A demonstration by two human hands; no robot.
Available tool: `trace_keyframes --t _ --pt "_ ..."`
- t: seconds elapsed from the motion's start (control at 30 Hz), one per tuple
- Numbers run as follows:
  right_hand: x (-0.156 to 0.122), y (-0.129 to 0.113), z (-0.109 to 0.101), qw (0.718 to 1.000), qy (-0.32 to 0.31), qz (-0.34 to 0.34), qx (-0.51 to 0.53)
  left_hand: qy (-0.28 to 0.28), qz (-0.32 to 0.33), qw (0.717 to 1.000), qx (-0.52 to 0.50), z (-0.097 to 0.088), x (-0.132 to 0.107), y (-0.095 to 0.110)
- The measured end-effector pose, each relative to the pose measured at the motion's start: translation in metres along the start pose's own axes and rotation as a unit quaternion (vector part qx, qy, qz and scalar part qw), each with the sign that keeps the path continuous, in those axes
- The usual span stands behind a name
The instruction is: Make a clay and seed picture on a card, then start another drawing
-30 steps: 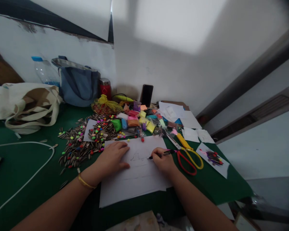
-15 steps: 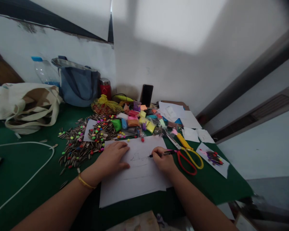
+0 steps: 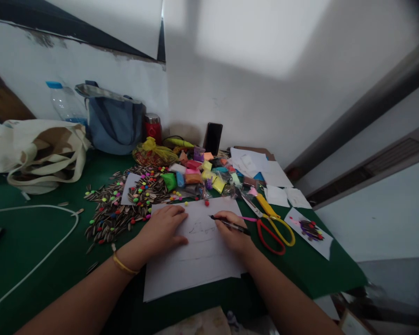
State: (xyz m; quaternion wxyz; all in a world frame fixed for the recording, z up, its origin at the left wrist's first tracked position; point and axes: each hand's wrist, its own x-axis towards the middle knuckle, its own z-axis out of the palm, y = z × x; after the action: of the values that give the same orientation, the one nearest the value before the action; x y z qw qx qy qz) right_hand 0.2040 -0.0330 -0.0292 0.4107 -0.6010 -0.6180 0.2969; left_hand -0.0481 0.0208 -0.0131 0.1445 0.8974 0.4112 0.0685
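White paper [image 3: 195,274] lies on the green tabletop with thin dark lines drawn across it. My left hand [image 3: 165,228] rests flat on its left part, fingers spread. At the right part, my right hand [image 3: 232,232] is closed around a black pen [image 3: 232,224], whose tip points up and left near the paper, above the drawn marks; whether it touches I cannot tell. Just right of that hand lie scissors [image 3: 270,223] with one yellow and one red handle. Sunflower seeds [image 3: 113,214] mixed with small coloured balls spread out left of the paper.
Packets of coloured clay [image 3: 193,177] lie behind the paper. A phone [image 3: 212,138] leans on the wall. A decorated card [image 3: 309,232] lies at right. Further left are a blue bag [image 3: 115,123], a cream tote [image 3: 45,153], a bottle [image 3: 64,104] and a white cable [image 3: 56,253].
The pen has turned in my right hand, and its tip has moved up and left from the drawn line. My left hand stays in place.
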Motion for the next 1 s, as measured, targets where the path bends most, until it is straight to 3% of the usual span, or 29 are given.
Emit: trace_keyframes --t 0.27,0.47,1.0 --pt "0.002 -0.006 0.010 0.999 -0.045 0.007 -0.023 -0.003 -0.002 1.000 0.008 -0.001 0.000 0.002" --pt "0.002 -0.009 0.015 0.996 -0.068 -0.026 -0.047 0.002 -0.001 1.000 -0.003 -0.001 0.000 0.002" --pt "0.002 -0.003 0.015 0.998 -0.046 0.001 -0.034 -0.003 -0.005 1.000 -0.003 -0.001 0.000 0.001"
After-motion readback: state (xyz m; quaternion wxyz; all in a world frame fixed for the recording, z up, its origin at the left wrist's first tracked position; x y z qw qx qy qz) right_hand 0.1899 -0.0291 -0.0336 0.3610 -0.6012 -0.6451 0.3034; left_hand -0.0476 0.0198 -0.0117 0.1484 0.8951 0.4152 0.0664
